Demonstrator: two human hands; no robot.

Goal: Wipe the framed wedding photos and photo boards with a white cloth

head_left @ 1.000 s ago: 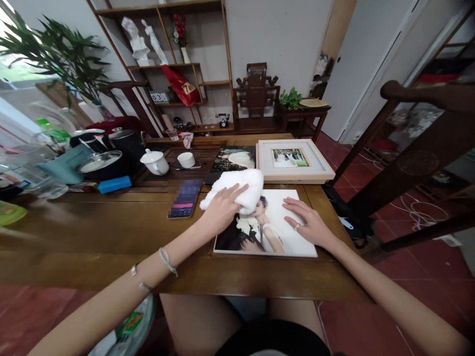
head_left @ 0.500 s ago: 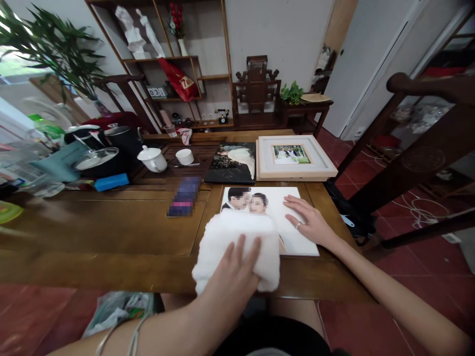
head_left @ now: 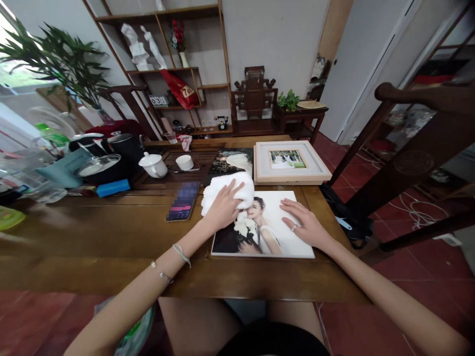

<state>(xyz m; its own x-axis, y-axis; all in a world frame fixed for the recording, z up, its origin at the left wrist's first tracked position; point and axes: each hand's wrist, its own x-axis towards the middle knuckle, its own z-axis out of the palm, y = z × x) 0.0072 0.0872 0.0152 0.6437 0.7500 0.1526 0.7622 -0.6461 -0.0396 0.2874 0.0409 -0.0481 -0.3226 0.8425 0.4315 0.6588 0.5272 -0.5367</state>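
On the table in front of me lies a flat photo panel [head_left: 261, 232] of a couple, with a white right side. My left hand [head_left: 224, 206] presses on a folded white towel [head_left: 212, 190], gripping it at the panel's far left corner. The towel covers the upper left of the picture and overlaps the dark panel behind. My right hand [head_left: 305, 223], wearing a ring, rests flat on the panel's white right part, fingers spread and stretched out.
Behind the panel are a dark photo panel [head_left: 237, 160] and a pale wooden picture frame [head_left: 291, 175]. A phone [head_left: 183, 200] lies to the left. Further left stand a white lidded cup [head_left: 153, 165], a small white cup [head_left: 184, 162] and a blue block [head_left: 113, 188].
My left hand has pushed the towel away from me, from the panel's near left to its far left corner, uncovering the lower picture. My right hand stays on the panel.
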